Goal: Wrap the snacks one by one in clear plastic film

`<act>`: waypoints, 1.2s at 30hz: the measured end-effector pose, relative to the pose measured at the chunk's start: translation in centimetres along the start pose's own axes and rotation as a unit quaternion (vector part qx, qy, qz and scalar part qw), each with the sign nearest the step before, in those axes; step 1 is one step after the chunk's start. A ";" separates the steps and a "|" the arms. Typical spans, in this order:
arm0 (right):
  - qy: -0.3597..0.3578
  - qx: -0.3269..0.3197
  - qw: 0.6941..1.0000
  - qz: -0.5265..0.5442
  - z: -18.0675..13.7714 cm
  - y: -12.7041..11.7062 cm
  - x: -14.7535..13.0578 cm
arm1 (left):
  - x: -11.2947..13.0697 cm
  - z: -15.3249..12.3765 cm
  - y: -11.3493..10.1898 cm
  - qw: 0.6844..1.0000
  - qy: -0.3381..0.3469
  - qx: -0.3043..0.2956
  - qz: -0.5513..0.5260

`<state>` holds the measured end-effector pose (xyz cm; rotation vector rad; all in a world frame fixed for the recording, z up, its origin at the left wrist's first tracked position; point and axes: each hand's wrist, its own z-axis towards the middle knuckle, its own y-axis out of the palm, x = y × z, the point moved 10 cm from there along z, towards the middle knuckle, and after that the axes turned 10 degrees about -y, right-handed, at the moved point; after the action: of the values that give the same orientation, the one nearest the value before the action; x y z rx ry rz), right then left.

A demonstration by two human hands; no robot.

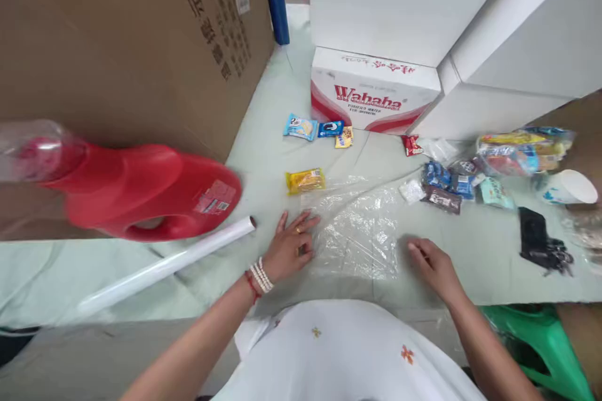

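Note:
A clear plastic sheet (360, 225) lies spread on the pale green table cover (268, 138) in front of me. My left hand (291, 244) rests flat on the sheet's left edge, fingers stretched out, with rings on them and bead bracelets at the wrist. My right hand (430, 263) lies at the sheet's right edge, fingers curled down onto the surface; nothing shows in it. A yellow snack packet (305, 180) lies just beyond my left hand.
A roll of clear film (169, 263) and a red jug (141, 191) lie at left before a big cardboard box (117, 44). A Wahaha carton (371, 94) and white boxes stand behind. Several snack packets (444, 185), a paper cup (567, 188) and a black object (536, 238) lie at right.

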<state>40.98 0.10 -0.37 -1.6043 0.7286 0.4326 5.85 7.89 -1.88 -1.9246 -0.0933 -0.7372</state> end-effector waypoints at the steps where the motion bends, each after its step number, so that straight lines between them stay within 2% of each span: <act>1: 0.003 0.007 1.000 -0.004 0.6 0.7 -0.1 | 0.0 0.0 0.1 1.000 0.009 0.002 0.001; 4: 0.000 0.006 1.000 -0.010 2.5 2.7 -0.4 | 0.2 -0.4 0.2 0.999 0.039 0.009 0.011; 6: -0.019 -0.018 1.000 -0.003 3.5 3.4 -0.4 | 0.3 -0.8 0.3 0.997 0.066 0.017 0.025; 8: -0.022 -0.032 0.999 -0.008 4.3 2.7 0.0 | 0.3 -1.1 0.4 0.996 0.081 0.022 0.041; 10: -0.023 -0.007 0.998 -0.053 4.9 0.4 -0.1 | 0.2 -1.3 0.7 0.995 0.087 0.021 0.049; 12: -0.060 0.041 0.991 -0.109 5.5 -1.9 -2.2 | 0.2 -1.4 0.8 0.995 0.087 0.014 0.042; 14: -0.152 0.055 0.980 -0.114 5.8 -1.7 -6.8 | 0.3 -1.2 0.6 0.996 0.081 0.002 0.023; 16: -0.294 0.002 0.953 -0.074 5.2 1.6 -13.1 | 0.3 -0.9 0.1 0.997 0.074 -0.007 -0.009; 18: -0.448 -0.081 0.889 -0.056 3.1 6.6 -19.2 | 0.1 -0.7 -0.7 0.997 0.064 -0.009 -0.048; 19: -0.507 -0.118 0.852 -0.058 1.8 9.0 -21.5 | -0.1 -0.7 -1.2 0.996 0.060 -0.005 -0.065; 21: -0.570 -0.186 0.797 -0.073 0.1 13.4 -23.9 | -0.3 -0.8 -2.2 0.995 0.053 0.012 -0.083; 24: -0.587 -0.257 0.762 -0.092 -0.5 17.4 -23.9 | -0.1 -1.3 -4.0 0.994 0.019 0.092 -0.060; 26: -0.584 -0.273 0.759 -0.094 -0.3 18.3 -23.1 | 0.4 -1.8 -5.1 0.984 -0.025 0.174 -0.017; 28: -0.574 -0.277 0.766 -0.083 -0.4 18.4 -22.4 | 1.7 -1.9 -5.1 0.974 -0.039 0.222 0.020; 31: -0.549 -0.297 0.780 -0.045 -1.3 17.9 -22.2 | 3.2 -0.7 -3.3 0.975 -0.019 0.219 0.027; 34: -0.511 -0.342 0.789 0.028 -1.4 16.2 -22.2 | 2.4 0.7 -1.5 0.977 -0.030 0.204 0.046; 35: -0.482 -0.340 0.806 0.052 -0.2 15.2 -22.1 | 2.1 1.0 -1.0 0.979 -0.026 0.192 0.060; 36: -0.441 -0.316 0.837 0.065 2.0 13.9 -21.7 | 1.9 1.2 -0.4 0.981 -0.017 0.179 0.073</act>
<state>16.08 6.01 3.13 -1.6882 -0.0534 1.5126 7.79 8.60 -0.84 -1.5809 -0.0974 -0.5460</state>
